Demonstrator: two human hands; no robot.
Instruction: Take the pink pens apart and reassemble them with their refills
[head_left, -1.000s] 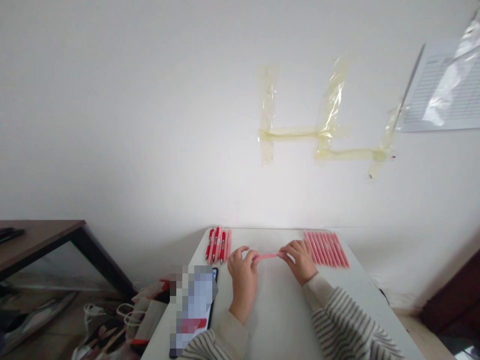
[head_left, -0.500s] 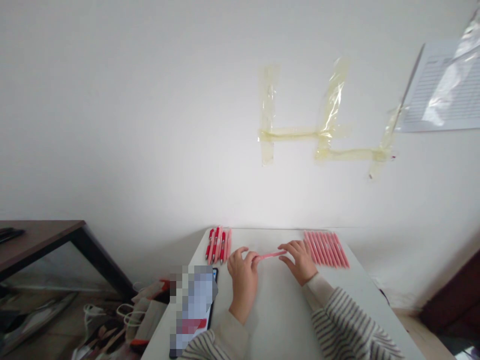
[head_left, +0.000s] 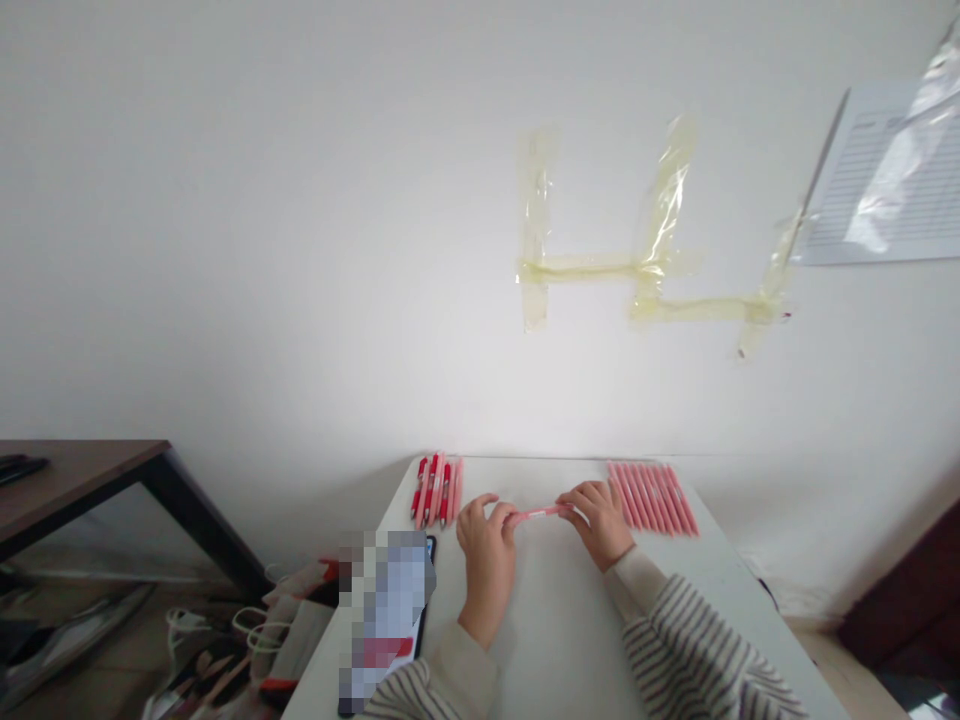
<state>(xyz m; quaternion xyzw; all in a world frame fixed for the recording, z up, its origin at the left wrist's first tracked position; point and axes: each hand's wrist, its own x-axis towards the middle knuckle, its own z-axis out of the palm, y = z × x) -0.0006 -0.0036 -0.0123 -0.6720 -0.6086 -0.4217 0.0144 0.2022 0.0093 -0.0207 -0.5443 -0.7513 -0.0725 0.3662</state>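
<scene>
Between my two hands a pink pen [head_left: 538,513] is held roughly level above the white table [head_left: 559,620], its pale label showing. My left hand [head_left: 486,545] grips its left end between thumb and fingers. The other end is pinched by my right hand [head_left: 598,520]; both tips of the pen are hidden by fingers. Beside my right hand lies a neat row of several pink pens [head_left: 652,498]. To the left of my left hand is a smaller group of pens, some pink and some red [head_left: 436,490].
A phone [head_left: 386,620] with a blurred-out screen lies at the table's left edge. Bags [head_left: 289,635] sit on the floor at the left, near a brown desk [head_left: 90,470]. The white wall [head_left: 300,250] rises directly behind the table, with tape strips [head_left: 585,270] on it.
The pen has turned about its length, so its pale label now faces me. My right thumb and fingers have closed on its end. My left hand has barely moved.
</scene>
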